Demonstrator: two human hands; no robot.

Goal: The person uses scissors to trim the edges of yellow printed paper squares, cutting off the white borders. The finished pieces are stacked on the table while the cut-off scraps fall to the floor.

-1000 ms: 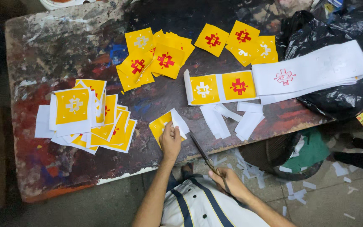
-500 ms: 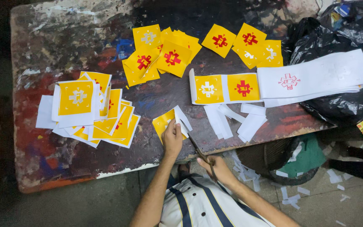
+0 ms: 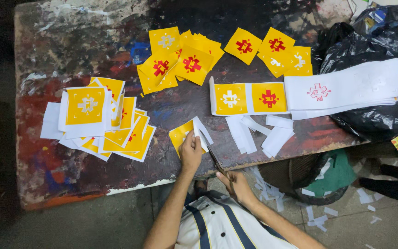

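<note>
Your left hand (image 3: 190, 150) pins a small stack of yellow square paper stickers with white margins (image 3: 186, 133) on the paint-stained counter (image 3: 70, 41). Your right hand (image 3: 237, 183) has its grip closed on dark metal scissors (image 3: 214, 159), with the blades at the stack's right margin. Beyond the grip lie trimmed yellow squares (image 3: 180, 57). To its left an untrimmed pile (image 3: 100, 122) waits, and to its right a long uncut white strip (image 3: 309, 92), so much cutting is left.

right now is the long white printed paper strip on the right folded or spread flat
Folded. The long white printed paper strip shows several layered edges stacked along its lower side, and it drapes from the paint-stained wooden table over the black plastic bag.
</note>
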